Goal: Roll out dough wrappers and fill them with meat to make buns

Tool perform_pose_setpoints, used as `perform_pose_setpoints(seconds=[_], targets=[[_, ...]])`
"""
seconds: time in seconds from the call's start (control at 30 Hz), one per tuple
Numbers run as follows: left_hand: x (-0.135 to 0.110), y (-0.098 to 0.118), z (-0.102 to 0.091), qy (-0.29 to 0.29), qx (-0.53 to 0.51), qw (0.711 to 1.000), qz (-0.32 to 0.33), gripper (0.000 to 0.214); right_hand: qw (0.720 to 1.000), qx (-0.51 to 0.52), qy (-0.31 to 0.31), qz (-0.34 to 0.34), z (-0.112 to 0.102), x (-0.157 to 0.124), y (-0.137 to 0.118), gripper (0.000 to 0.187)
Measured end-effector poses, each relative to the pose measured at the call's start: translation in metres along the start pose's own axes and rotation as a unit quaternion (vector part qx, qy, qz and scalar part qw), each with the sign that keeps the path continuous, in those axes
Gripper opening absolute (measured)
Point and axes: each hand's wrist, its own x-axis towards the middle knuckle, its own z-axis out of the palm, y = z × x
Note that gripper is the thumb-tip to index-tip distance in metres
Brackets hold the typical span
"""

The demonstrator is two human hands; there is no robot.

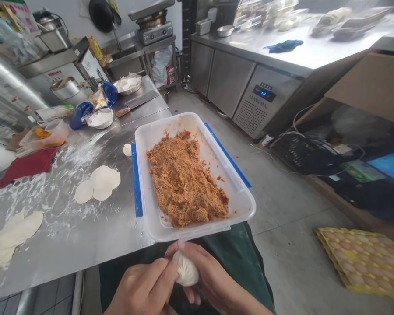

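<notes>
Bun (188, 272) in hands, near side of tub (241, 197); pleats gathered, closing looks nearly done. Left hand (141, 282) pinches its side, right hand (213, 273) cups it. Left to use: flat wrappers (101, 183) on surface (95, 236), large mound of filling (187, 183). Dough lump (127, 150) beside tub too small to judge. Bun's underside hidden; wrapper pile (19, 234) cut off at left edge.

On the wall there hangs a black pan (101, 15). Across the grey floor (276, 205) stands a steel refrigerator (231, 83) with a blue lit display (263, 93); upon its worktop (302, 61) lies a crumpled blue cloth (285, 46), and a metal bowl (226, 30) is farther behind. At the right side, I see brown eggs (357, 267), which sit in rows in a yellow tray (331, 264).
</notes>
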Motion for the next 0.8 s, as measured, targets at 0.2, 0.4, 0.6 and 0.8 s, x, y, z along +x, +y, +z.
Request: perform_pose_setpoints(seconds=[0.2,0.4,0.6,0.8], targets=[[-0.0044,-0.0015,0.0037,-0.006,0.014,1.000,0.020,0.044,0.998,-0.025,0.053,-0.003,-0.0021,0.0017,0.0000,0.054],[-0.0037,0.0006,0.0042,0.003,0.000,0.999,-0.039,0.046,0.999,-0.026,0.035,-0.006,-0.0016,0.0015,-0.0001,0.051],[-0.0087,-0.0005,0.0060,-0.017,-0.023,0.999,-0.033,0.046,1.000,-0.027,0.011,0.010,0.0000,0.0013,-0.0026,0.057],[-0.0115,0.0018,0.0082,-0.030,-0.049,0.998,-0.037,0.055,0.997,-0.028,0.064,0.022,0.0003,0.0061,0.0031,0.046]])
